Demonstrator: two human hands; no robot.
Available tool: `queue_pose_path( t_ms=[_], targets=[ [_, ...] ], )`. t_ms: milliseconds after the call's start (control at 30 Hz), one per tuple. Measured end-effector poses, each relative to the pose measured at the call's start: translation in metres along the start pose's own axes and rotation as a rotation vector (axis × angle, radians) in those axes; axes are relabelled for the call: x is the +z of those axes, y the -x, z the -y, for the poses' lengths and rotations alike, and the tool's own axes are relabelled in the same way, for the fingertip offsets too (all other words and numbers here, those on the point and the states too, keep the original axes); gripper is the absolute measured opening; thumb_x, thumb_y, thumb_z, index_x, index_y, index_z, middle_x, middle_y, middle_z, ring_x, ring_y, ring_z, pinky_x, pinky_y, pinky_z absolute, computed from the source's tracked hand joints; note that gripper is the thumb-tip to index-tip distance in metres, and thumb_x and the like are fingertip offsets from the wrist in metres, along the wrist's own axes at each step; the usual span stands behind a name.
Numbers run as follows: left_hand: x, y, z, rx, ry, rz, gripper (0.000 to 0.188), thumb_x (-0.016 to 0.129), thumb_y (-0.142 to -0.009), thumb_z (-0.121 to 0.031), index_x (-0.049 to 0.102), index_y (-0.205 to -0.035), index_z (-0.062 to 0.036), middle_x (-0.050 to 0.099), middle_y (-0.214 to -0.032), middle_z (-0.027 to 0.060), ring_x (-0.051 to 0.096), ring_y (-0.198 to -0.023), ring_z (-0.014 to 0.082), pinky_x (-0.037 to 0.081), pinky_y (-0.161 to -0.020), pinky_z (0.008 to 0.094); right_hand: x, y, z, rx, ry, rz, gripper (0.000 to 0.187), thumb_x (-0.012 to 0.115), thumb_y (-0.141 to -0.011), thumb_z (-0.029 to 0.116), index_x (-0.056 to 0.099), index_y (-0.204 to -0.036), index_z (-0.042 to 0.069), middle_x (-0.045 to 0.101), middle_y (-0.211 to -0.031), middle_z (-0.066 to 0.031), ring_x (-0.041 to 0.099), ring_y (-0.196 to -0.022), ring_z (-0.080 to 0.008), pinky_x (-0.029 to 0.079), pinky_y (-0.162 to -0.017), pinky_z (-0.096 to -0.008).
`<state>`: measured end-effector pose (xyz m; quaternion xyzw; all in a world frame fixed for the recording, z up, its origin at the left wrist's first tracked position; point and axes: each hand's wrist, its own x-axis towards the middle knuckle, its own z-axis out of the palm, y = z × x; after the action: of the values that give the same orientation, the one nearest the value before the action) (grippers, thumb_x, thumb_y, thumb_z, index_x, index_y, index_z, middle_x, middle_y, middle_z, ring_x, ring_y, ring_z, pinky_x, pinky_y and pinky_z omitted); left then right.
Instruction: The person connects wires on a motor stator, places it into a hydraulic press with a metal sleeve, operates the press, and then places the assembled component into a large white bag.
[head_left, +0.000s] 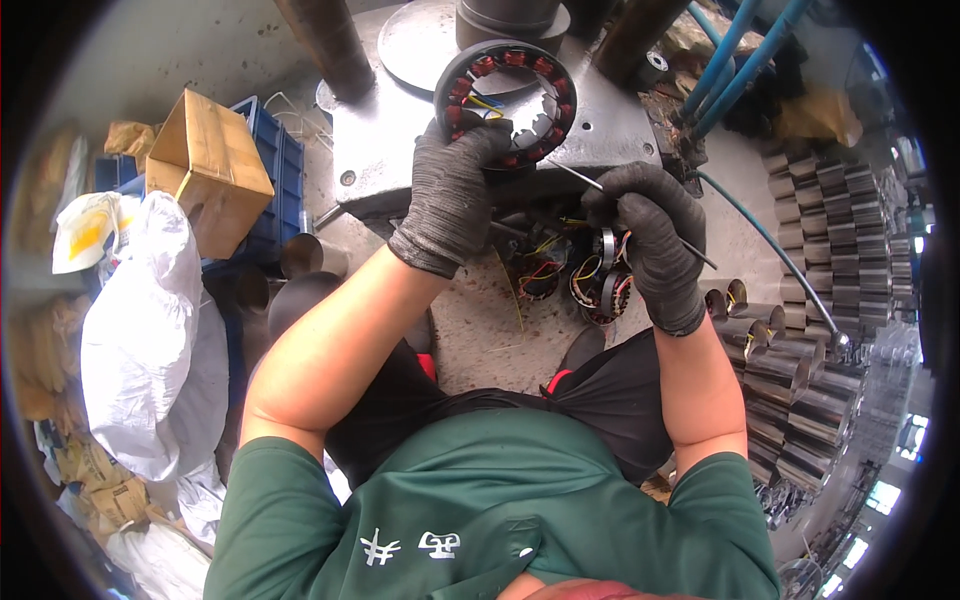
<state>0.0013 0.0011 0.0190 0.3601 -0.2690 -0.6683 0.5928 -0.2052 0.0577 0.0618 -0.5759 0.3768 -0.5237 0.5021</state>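
My left hand (452, 180), in a dark grey work glove, grips a ring-shaped motor stator (567, 105) by its lower left side. Reddish-brown copper windings line the inside of the ring, and a few yellow and blue wires show near my fingers. The stator is held up over the metal press bed (385, 150). To its lower right, my gloved right hand (655, 225) is closed around a thin metal rod (575, 175). The rod's far tip points at the stator's lower rim; whether they touch, I cannot tell. Its other end sticks out below my hand.
More stators with coloured wires (600, 290) lie below the press bed. Metal sleeves (790, 370) are stacked at the right, with a blue-green hose (770, 240) before them. A cardboard box (215, 150), a blue crate (290, 170) and a white sack (140, 330) stand at the left.
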Motion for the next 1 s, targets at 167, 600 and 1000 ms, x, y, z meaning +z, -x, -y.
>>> queue_pose_path(
  t_ms=[167, 600, 1000],
  targets=[
    [0.002, 0.002, 0.002, -0.07, 0.138, 0.017, 0.028, 0.06, -0.085, -0.002, 0.06, -0.112, 0.0036, 0.067, -0.104, 0.0155, 0.07, -0.098, 0.0304, 0.061, -0.093, 0.0499, -0.002, -0.003, -0.008, -0.222, 0.305, 0.042, 0.016, 0.061, -0.097, 0.013, 0.069, -0.1, -0.001, 0.07, -0.088, -0.0054, 0.064, -0.081, -0.0109, 0.053, -0.075, -0.0282],
    [-0.002, 0.004, 0.006, 0.094, -0.139, 0.078, 0.031, 0.065, -0.084, 0.001, 0.063, -0.115, -0.0027, 0.069, -0.102, 0.0091, 0.067, -0.089, 0.0186, 0.06, -0.081, 0.034, -0.034, -0.024, -0.013, 0.256, 0.02, 0.181, 0.018, 0.06, -0.093, 0.01, 0.073, -0.103, 0.001, 0.074, -0.085, -0.0089, 0.069, -0.082, -0.0138, 0.057, -0.077, -0.029],
    [-0.004, 0.004, -0.006, 0.004, -0.091, 0.079, 0.023, 0.066, -0.087, -0.008, 0.063, -0.108, 0.0, 0.068, -0.102, 0.0129, 0.07, -0.091, 0.0269, 0.063, -0.085, 0.0443, 0.001, -0.002, -0.008, 0.012, -0.069, 0.069, 0.022, 0.063, -0.099, 0.021, 0.07, -0.103, 0.0, 0.072, -0.091, -0.0051, 0.063, -0.079, -0.0109, 0.053, -0.072, -0.028]
  ],
)
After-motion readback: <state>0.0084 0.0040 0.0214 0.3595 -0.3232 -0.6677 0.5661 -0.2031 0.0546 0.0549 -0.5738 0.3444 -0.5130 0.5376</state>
